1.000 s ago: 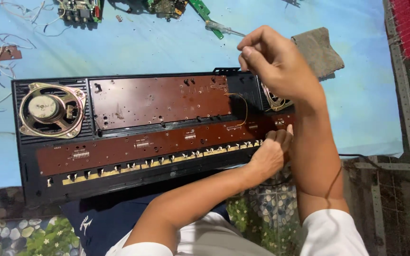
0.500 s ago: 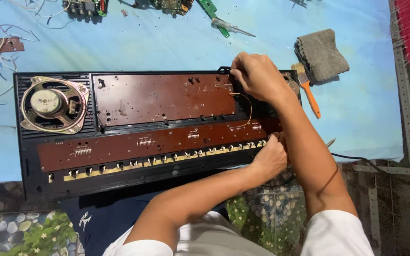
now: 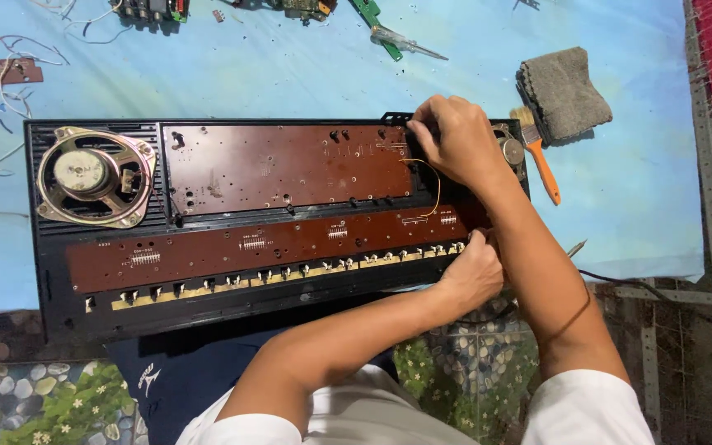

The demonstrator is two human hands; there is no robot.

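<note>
Chassis [image 3: 43, 247] of an opened keyboard instrument lies face down across the near edge of the bench [image 3: 290, 74], its brown circuit boards exposed for access. My right hand [image 3: 455, 140] rests on the far right end of the upper board [image 3: 282, 165], grip pressed together on something small there; what it pinches I cannot tell. A thin yellow wire [image 3: 437, 185] loops from that point to the lower board [image 3: 249, 247]. My left hand [image 3: 473, 276] steadies the near right corner of the chassis, fingers curled against the board's edge. Round speaker [image 3: 92, 175] occupies the left end. Brush [image 3: 537, 156] and folded grey cloth [image 3: 564, 92] lie just beyond the right end, within reach; screwdriver [image 3: 409, 45] and loose parts lie along the far edge.
</note>
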